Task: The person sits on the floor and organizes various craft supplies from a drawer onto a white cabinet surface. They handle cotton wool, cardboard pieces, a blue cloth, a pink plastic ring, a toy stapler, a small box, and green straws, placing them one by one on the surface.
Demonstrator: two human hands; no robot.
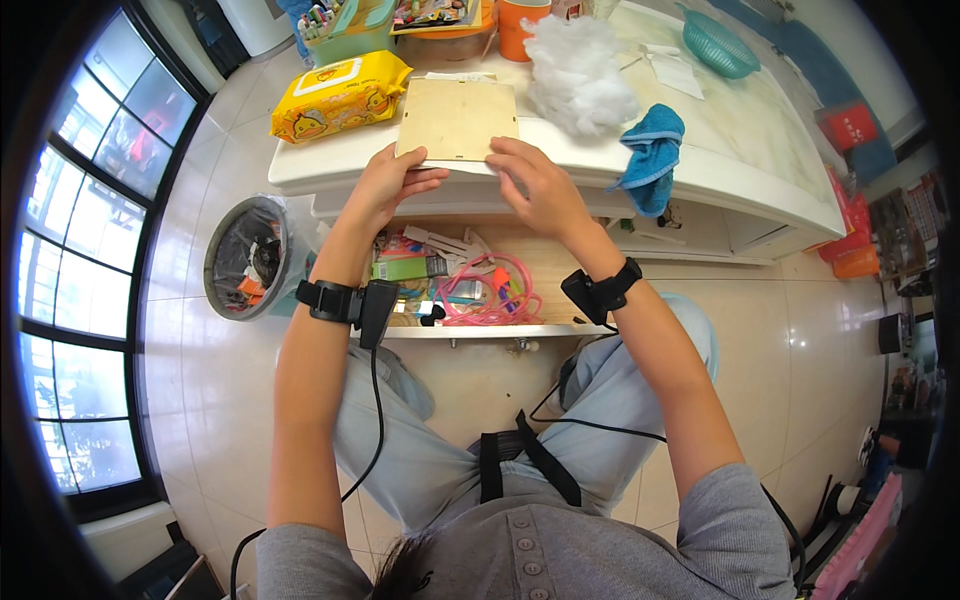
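A thin square plywood panel (459,120) with small notches near its edges lies at the front of the white tabletop. White paper (466,166) shows under its near edge. My left hand (394,180) grips the near left corner, thumb on top and fingers below. At the near right corner, fingertips of my right hand (536,176) touch the panel; its thumb is apart from the wood. Just right of the panel sits a heap of white fibre stuffing (581,75). A yellow pack of wipes (337,97) stands to its left.
Below my hands an open drawer (412,331) holds pink tubing (529,281) and small clutter. A lined waste bin (214,262) stands left. A blue cloth (651,161) hangs over the table edge. An orange cup (519,34) and a teal basket (720,49) are farther back.
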